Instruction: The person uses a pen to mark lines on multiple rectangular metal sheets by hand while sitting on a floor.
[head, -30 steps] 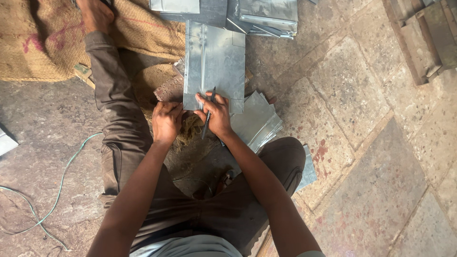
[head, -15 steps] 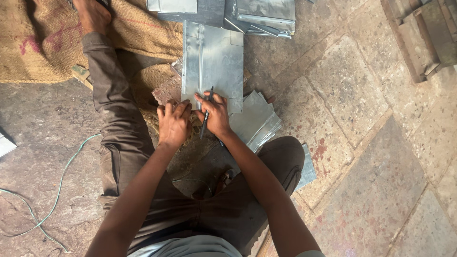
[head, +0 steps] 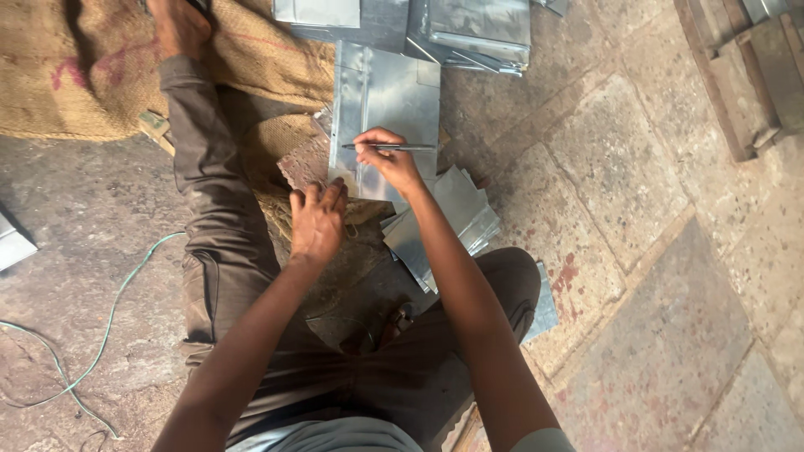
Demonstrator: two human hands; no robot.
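I sit on the floor with a flat shiny metal sheet (head: 387,92) lying ahead of my knees. My right hand (head: 387,157) rests on the sheet's near half and grips a thin dark scriber (head: 394,147) lying sideways across it. My left hand (head: 316,218) presses flat, fingers apart, at the sheet's near left corner, beside a reddish stone block (head: 303,163). A stack of smaller metal pieces (head: 456,219) lies just right of my right forearm.
Burlap sacking (head: 75,75) covers the floor at upper left, under my outstretched leg. More folded metal sheets (head: 469,29) lie at the top. A green wire (head: 109,318) curls at left. Wooden planks (head: 737,75) sit at upper right on stone paving.
My right hand has moved forward onto the sheet and turned the scriber sideways. My left hand has spread flat at the sheet's corner. The camera view has shifted slightly.
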